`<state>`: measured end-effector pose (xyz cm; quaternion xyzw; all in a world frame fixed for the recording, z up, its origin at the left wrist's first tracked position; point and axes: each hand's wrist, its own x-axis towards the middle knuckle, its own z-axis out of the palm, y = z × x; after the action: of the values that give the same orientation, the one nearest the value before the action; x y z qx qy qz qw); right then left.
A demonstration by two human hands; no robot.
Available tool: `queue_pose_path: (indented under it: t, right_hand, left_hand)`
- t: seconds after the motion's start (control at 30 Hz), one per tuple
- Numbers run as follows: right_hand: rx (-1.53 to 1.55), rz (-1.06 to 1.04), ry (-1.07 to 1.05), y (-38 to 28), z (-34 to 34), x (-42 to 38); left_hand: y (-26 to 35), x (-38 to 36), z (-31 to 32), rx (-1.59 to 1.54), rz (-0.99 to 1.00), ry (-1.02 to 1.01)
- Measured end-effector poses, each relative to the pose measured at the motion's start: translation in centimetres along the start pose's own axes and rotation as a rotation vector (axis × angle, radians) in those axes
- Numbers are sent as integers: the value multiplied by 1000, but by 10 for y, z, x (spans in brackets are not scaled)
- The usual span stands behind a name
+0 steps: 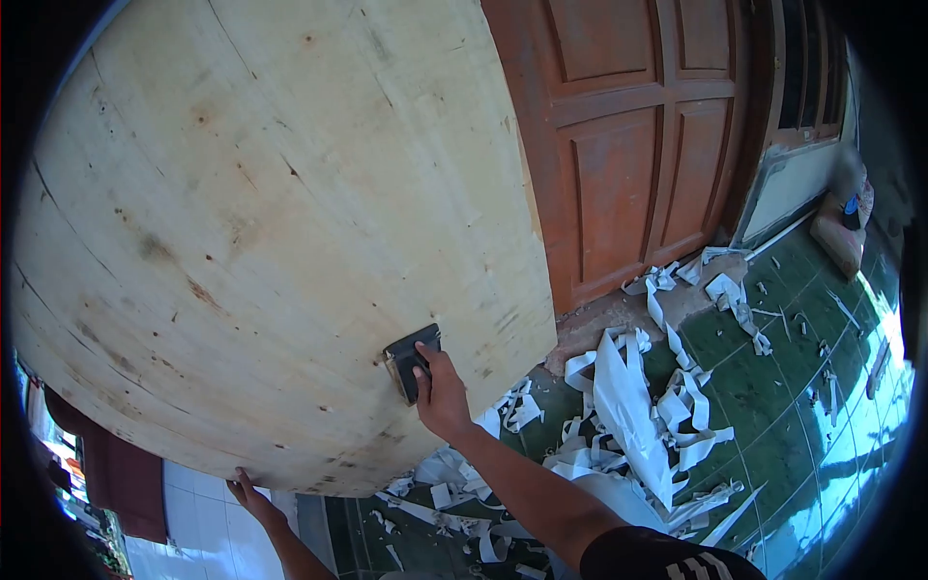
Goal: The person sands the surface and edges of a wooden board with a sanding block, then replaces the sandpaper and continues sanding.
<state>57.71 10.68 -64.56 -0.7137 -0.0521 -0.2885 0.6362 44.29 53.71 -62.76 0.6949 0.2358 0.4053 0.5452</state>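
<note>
A large pale plywood board (290,222) with knots, cracks and dark stains fills the left and middle of the view. My right hand (443,396) grips a black sanding block (414,360) that lies against the board's face near its lower right part. Thumb and fingers are on the block's back, and a light strip shows along its left side. At the board's bottom edge, my left hand (255,501) holds on with its fingertips against the wood; part of its grip is hidden.
Behind the board stands a brown panelled door (619,164). Curled white strips (628,406) lie heaped on the green tiled floor (773,425), with small scraps scattered farther right. A person (844,213) is at the far right. A dark red cloth (121,474) hangs at lower left.
</note>
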Motion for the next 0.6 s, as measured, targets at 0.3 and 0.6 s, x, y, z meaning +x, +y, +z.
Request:
queue_pose_path:
  t: [0.3,0.6]
  right_hand:
    - [189,313,391,40,-69,80]
    - [144,240,334,30,-8,25]
  left_hand:
    - [13,-13,-6,-99,-29,-124]
    - [8,6,-21,-242,-153,-80]
